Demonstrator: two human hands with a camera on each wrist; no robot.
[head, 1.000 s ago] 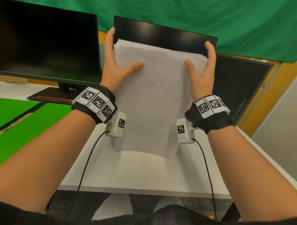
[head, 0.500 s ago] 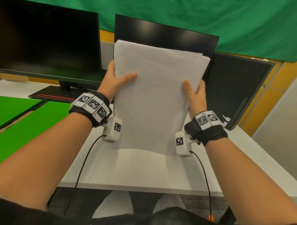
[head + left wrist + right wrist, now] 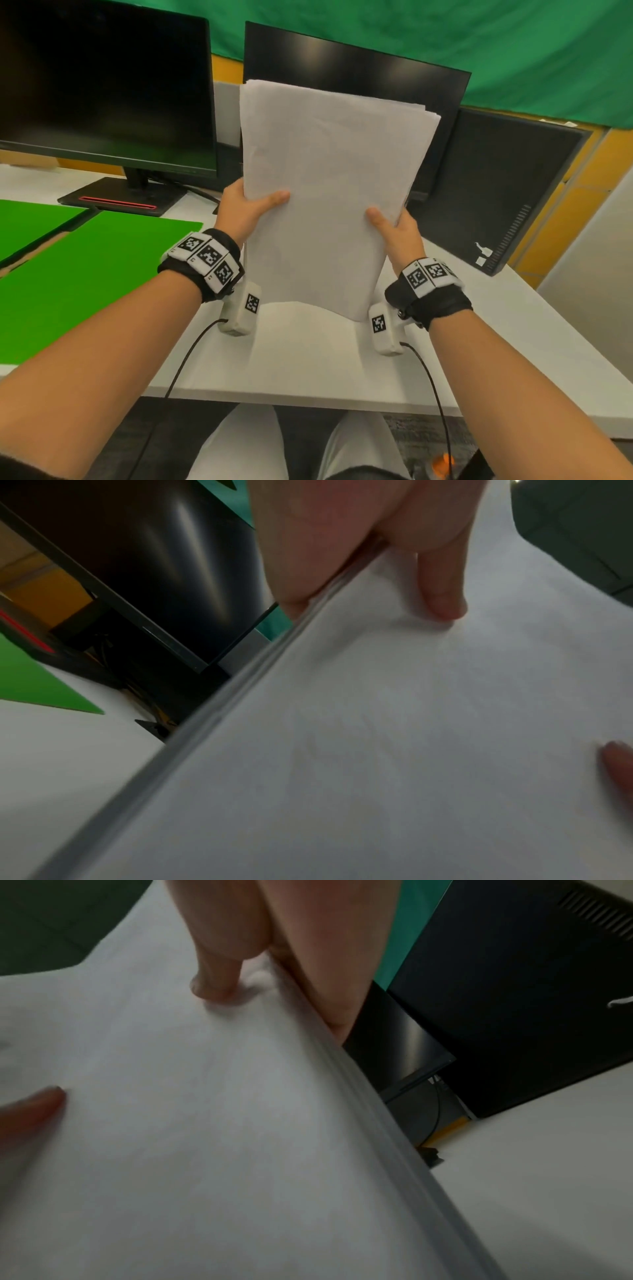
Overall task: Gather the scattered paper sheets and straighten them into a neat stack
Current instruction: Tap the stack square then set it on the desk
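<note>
Paper stack [image 3: 329, 192] held upright, its bottom edge at or just above the white desk [image 3: 308, 370], near the front edge, middle. Top-right corner slightly fanned. Left hand [image 3: 245, 210] pinches the left edge, thumb on the front face; right hand [image 3: 399, 231] pinches the right edge likewise. Dark monitors [image 3: 102, 85] stand along the desk's back edge; green sheet [image 3: 78, 274] at left.

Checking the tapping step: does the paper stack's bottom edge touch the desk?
Cannot tell. In the head view the paper stack, gripped by both hands, ends over the desk; no gap or contact shows plainly.
</note>
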